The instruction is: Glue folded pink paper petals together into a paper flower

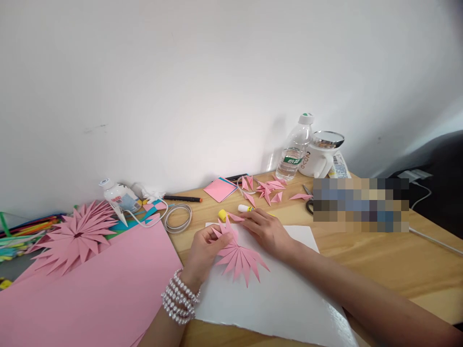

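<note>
A pink folded-paper fan of pointed petals [242, 260] is over the white sheet, pinched at its upper left by the thumb and fingers of my left hand [211, 248]. Pearl bracelets circle that wrist. My right hand [269, 233] is just to the right, its fingertips closed on a small pink folded paper piece [236, 217] beside the fan's top petals. Beyond those fingers lies a glue stick [246, 208], partly hidden by the hand. Its yellow cap [223, 215] is off, to the left.
White board [275, 308] lies under my hands. Pink paper [108, 284] and a finished pink paper rosette [77, 236] are at left. Loose folded pieces [267, 189], a water bottle [293, 149], a mug [314, 161] and scissors [309, 206] sit towards the back.
</note>
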A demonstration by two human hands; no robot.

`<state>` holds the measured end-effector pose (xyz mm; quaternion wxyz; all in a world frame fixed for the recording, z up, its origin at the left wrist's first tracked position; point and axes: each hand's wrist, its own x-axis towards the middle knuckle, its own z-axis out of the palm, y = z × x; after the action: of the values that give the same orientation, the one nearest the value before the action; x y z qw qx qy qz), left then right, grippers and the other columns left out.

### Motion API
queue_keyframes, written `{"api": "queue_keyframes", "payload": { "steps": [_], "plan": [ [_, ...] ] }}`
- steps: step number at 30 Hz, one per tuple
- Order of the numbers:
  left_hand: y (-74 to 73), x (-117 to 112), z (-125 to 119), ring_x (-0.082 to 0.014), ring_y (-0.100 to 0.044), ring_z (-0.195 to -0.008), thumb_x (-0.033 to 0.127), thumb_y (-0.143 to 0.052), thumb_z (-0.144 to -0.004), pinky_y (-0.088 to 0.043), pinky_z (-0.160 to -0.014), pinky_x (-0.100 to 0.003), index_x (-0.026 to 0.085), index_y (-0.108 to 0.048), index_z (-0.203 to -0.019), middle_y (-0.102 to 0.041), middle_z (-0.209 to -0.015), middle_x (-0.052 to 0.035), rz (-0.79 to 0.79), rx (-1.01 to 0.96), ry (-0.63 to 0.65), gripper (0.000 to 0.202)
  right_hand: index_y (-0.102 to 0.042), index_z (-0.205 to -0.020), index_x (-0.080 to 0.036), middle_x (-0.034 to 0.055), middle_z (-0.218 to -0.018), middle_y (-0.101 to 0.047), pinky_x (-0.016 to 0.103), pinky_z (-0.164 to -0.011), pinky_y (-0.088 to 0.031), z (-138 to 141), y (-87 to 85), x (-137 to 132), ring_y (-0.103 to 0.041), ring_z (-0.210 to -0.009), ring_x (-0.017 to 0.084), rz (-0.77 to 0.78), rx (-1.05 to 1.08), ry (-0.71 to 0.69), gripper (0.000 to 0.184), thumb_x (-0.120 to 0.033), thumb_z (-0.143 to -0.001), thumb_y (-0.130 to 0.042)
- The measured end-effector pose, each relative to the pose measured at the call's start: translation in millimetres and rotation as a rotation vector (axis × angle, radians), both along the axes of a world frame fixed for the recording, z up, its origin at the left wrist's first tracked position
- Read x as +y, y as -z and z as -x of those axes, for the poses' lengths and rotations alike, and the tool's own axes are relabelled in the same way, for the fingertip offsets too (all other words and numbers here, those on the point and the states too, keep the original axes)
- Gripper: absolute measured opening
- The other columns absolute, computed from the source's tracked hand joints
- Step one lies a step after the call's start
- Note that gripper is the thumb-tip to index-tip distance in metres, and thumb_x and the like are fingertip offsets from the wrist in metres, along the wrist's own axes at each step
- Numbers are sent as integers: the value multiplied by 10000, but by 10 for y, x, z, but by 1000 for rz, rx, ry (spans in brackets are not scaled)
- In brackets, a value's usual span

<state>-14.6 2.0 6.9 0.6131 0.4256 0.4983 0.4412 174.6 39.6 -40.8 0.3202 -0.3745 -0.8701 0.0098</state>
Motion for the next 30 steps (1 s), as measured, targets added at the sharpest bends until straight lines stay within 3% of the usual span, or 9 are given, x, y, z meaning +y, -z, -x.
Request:
{"api": "queue_keyframes", "payload": {
  "steps": [4,7,10,12,18,22,26,30],
  "plan": [
    [-41,-17,-5,-81,-476,-574,280,-726,-638,-381,-559,-208,135,-594,-623,-548,-619,24,-50,-68,18,197,-560,-876,-195,93,-933,-608,292,-639,-491,14,26,-17,-597,-812,175,106,255,-2,180,-149,-875,-386],
    [-97,-35,2,-106,-509,-570,304,-735,-623,-412,-573,-245,140,-580,-604,-568,-610,7,-41,-141,59,227,-479,-829,-200,48,-835,-577,279,-628,-500,31,-16,-42,-596,-739,149,360,552,-13,6,-202,-835,-478],
    [-141,-47,18,-151,-553,-567,350,-750,-592,-448,-594,-307,147,-587,-646,-594,-600,-17,-11,-192,113,266,-464,-893,-204,19,-778,-555,275,-618,-495,32,-116,-62,-566,-688,132,643,818,-75,169,-278,-785,-570],
    [-153,-50,27,-162,-563,-558,358,-750,-593,-463,-611,-337,148,-589,-657,-602,-597,-24,-18,-206,148,272,-482,-823,-191,7,-714,-543,264,-597,-469,18,-185,-64,-535,-640,118,806,918,-109,173,-317,-773,-589],
    [-108,-52,33,-168,-575,-570,363,-741,-603,-462,-582,-312,146,-591,-642,-597,-607,-25,-45,-112,179,267,-463,-725,-182,-5,-699,-574,221,-546,-403,-36,-300,-75,-498,-587,87,1082,1034,-180,243,-336,-722,-650],
    [-52,-47,27,-154,-558,-573,345,-712,-646,-443,-576,-287,145,-582,-678,-597,-620,-25,-50,-47,170,242,-444,-711,-187,-15,-666,-573,214,-507,-423,-19,-346,-131,-575,-607,114,1217,1042,-207,275,-353,-705,-663],
    [-36,-30,7,-102,-488,-554,299,-703,-665,-393,-551,-224,144,-592,-668,-559,-613,6,-85,-21,120,190,-480,-719,-176,-13,-692,-621,253,-651,-474,5,-337,-160,-611,-637,109,1316,1097,-253,247,-301,-692,-691],
    [-41,-17,-2,-87,-446,-547,295,-698,-671,-368,-535,-206,145,-606,-660,-543,-611,14,-108,22,74,177,-578,-772,-157,21,-798,-658,303,-826,-468,6,-295,-142,-640,-800,145,1457,1208,-245,226,-285,-661,-727]
  ]
}}
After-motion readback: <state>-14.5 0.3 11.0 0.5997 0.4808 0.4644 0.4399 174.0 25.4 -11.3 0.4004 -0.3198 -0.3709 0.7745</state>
